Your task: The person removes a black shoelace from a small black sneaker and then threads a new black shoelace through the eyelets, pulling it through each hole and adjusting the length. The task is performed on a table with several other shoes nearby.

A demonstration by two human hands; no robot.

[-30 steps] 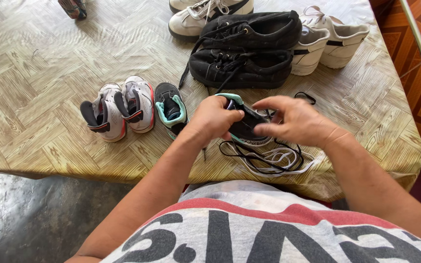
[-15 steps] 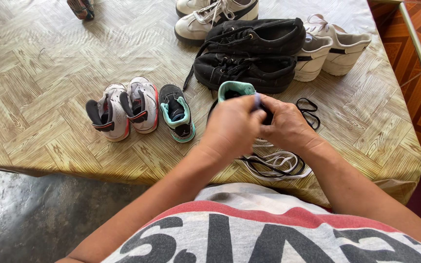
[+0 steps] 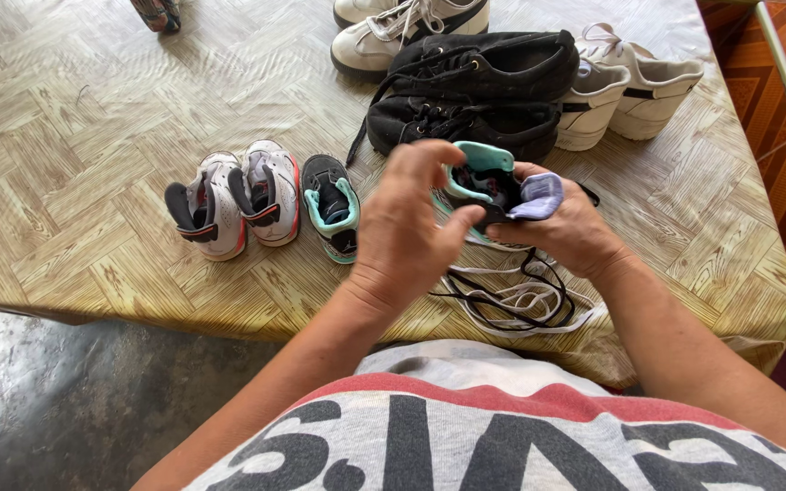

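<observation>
Both my hands hold a small black child's sneaker with a teal collar (image 3: pixel 482 177) above the table's near edge. My left hand (image 3: pixel 407 227) pinches its near side, thumb on the black upper. My right hand (image 3: pixel 568 227) cradles it from the right, and a pale lilac insole (image 3: pixel 539 195) sticks out of the shoe over my fingers. Its twin sneaker (image 3: pixel 331 205) stands on the table just left of my left hand. Loose black and white laces (image 3: pixel 520 300) lie under my hands.
A pair of white, grey and red child's sneakers (image 3: pixel 234 200) stands left of the teal one. Two black adult shoes (image 3: pixel 475 86) and white adult sneakers (image 3: pixel 625 82) sit at the back. The table (image 3: pixel 93 118) has a wood-pattern cover; its right edge borders orange floor tiles.
The small sneaker has been tipped up so its opening faces me, and the lilac insole now shows outside the shoe. My left hand moved from over the shoe to its near side.
</observation>
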